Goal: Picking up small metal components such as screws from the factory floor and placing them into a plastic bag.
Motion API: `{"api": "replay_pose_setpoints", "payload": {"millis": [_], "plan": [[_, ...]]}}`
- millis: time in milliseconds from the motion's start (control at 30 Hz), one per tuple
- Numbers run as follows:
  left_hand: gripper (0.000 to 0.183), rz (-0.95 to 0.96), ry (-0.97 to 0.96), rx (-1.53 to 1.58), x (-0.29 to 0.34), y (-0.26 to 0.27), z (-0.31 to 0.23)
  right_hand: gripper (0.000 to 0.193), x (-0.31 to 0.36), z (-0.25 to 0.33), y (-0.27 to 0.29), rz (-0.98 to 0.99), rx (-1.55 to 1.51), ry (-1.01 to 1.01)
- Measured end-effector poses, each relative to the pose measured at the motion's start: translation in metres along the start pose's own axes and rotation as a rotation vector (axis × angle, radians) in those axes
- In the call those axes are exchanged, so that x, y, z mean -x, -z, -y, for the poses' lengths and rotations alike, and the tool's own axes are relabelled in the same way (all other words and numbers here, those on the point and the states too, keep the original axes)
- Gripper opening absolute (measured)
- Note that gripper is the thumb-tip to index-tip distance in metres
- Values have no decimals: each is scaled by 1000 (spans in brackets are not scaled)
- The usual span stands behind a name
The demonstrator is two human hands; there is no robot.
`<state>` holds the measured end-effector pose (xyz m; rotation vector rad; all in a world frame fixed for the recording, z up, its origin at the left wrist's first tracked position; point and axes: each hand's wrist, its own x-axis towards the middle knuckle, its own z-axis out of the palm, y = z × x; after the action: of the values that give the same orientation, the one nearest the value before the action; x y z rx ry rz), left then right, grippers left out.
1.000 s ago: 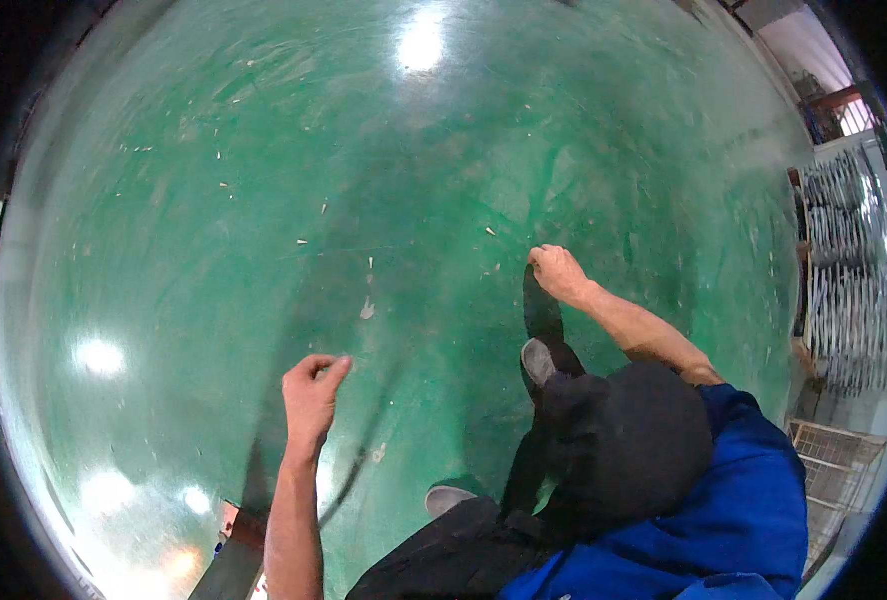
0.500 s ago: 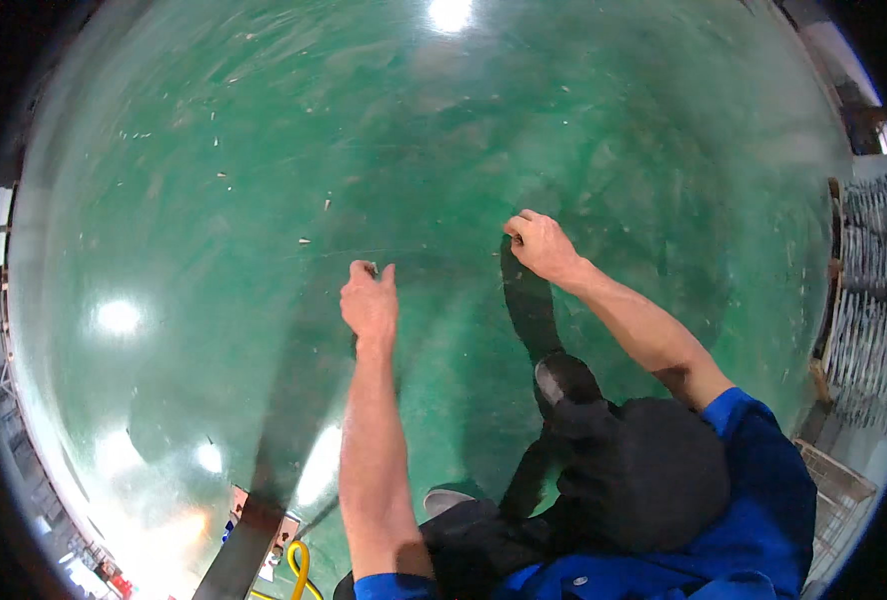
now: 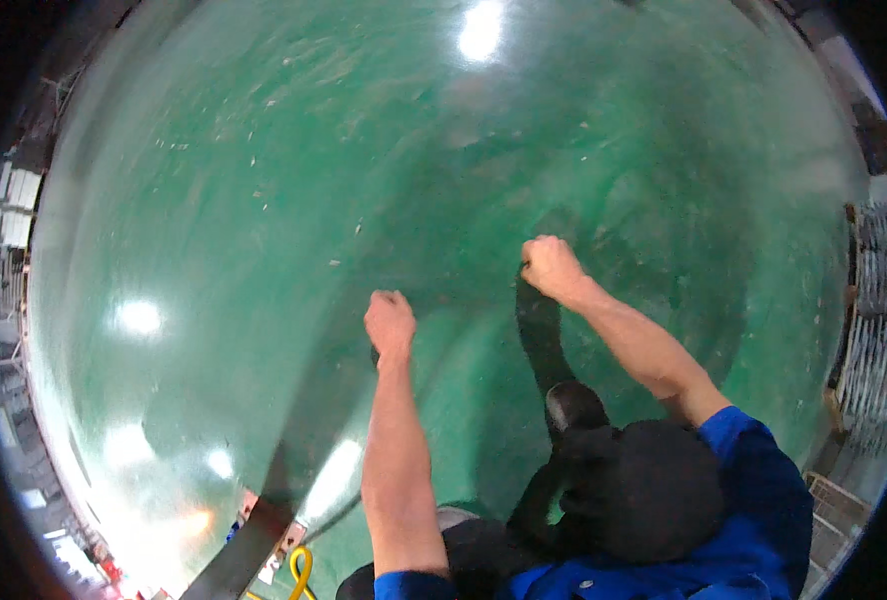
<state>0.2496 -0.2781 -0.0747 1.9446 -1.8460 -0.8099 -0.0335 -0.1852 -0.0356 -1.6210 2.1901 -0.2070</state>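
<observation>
My left hand (image 3: 391,324) hangs over the green floor (image 3: 444,400), its fingers curled in and the thumb folded against them. Whatever it may hold is hidden by the fingers. Farther right, my right hand (image 3: 552,265) is closed too, in a bent-finger pinch. Anything between those fingertips is too small or covered to make out. Just beyond my left hand a small pale scrap (image 3: 335,262) lies on the floor, and another small scrap (image 3: 359,229) lies a little farther off.
My dark shoe (image 3: 576,408) and bent knee (image 3: 659,490) are below my right forearm. A yellow hose (image 3: 302,572) curls at the lower left beside a dark beam (image 3: 239,555). Stacked metal racks (image 3: 869,350) line the right edge. More pale bits (image 3: 266,207) are scattered at the far left.
In the picture both hands and the floor scraps have shifted right and down. My left thumb, previously raised apart from the fingers, is now folded in. The right hand stays closed.
</observation>
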Motion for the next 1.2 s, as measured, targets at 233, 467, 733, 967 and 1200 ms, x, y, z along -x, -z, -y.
{"api": "replay_pose_setpoints", "payload": {"millis": [233,467,733,967,1200], "plan": [[10,689,682,1418,66,3,-49,11,40,61,47,-32,-396,199],[28,599,685,1708,97,-11,-61,11,64,126,33,226,-519,502],[34,422,771,1565,56,-1,-59,14,51,123,40,119,-680,511],[31,-189,25,79,-58,52,-16,14,58,87,37,186,-681,383],[24,-49,-23,-272,-99,67,-6,16,67,84,22,314,-711,336]]}}
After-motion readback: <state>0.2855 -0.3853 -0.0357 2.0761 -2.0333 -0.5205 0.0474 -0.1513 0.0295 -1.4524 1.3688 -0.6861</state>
